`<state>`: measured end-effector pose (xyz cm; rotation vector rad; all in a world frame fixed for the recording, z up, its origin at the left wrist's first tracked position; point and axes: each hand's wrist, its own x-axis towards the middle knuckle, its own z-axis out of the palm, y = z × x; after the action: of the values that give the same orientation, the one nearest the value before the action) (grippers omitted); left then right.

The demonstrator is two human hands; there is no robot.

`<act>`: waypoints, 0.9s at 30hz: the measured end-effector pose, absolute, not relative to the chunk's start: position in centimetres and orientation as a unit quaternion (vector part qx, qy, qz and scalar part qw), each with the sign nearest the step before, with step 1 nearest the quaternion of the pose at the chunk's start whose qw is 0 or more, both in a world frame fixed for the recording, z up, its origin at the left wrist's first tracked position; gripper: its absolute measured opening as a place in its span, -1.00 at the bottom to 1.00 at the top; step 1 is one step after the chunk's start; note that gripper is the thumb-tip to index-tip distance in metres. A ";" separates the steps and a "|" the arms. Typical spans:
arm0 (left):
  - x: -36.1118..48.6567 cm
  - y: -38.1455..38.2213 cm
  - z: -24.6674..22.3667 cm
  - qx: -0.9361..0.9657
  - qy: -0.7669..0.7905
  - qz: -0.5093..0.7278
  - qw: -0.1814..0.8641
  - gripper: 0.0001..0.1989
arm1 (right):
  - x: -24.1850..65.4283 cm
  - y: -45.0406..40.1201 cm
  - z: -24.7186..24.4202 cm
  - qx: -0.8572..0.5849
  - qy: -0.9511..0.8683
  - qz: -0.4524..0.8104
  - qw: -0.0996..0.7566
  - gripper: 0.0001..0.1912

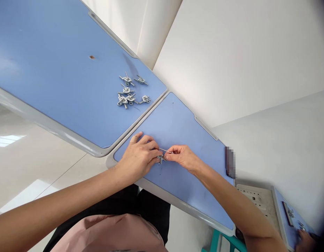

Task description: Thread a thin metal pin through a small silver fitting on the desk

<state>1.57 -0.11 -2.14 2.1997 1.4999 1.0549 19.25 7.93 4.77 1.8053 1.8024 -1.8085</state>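
Observation:
My left hand (142, 152) is closed around a small silvery metal fitting (160, 159) with stubby prongs, keeping it low over the blue desk. Fingers of my right hand (182, 157) pinch a thin metal rod (165, 151) that slants toward the left fingertips. The right fingertips also come right up against the fitting's right side. Whether the rod touches the fitting is hidden by the fingers. Several similar metal fittings (126, 90) lie in a loose cluster on the adjoining blue desk, beyond my hands.
My blue desk (203, 185) meets a second blue desk (59, 70) at a narrow seam. A pixelated dark object (230, 162) sits at the right edge. White wall (230, 52) rises behind. At lower right, another person's hand (304, 240) is near metal parts on a further desk.

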 end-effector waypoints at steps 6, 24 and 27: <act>1.7 -0.1 -2.3 0.758 0.519 0.370 0.142 -0.86 | 19.4 7.5 5.2 0.572 0.591 -0.568 0.017 -0.79; 1.7 -0.1 -2.3 0.757 0.519 0.371 0.146 -0.85 | 19.5 7.2 4.2 0.574 0.627 -0.527 -0.002 -0.79; 1.7 -0.1 -2.3 0.756 0.521 0.370 0.146 -0.85 | 19.6 7.3 3.9 0.572 0.628 -0.527 -0.001 -0.79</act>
<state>1.71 -0.13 -2.27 2.1756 1.4989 1.0656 19.61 7.29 3.92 1.7989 1.9752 -1.6572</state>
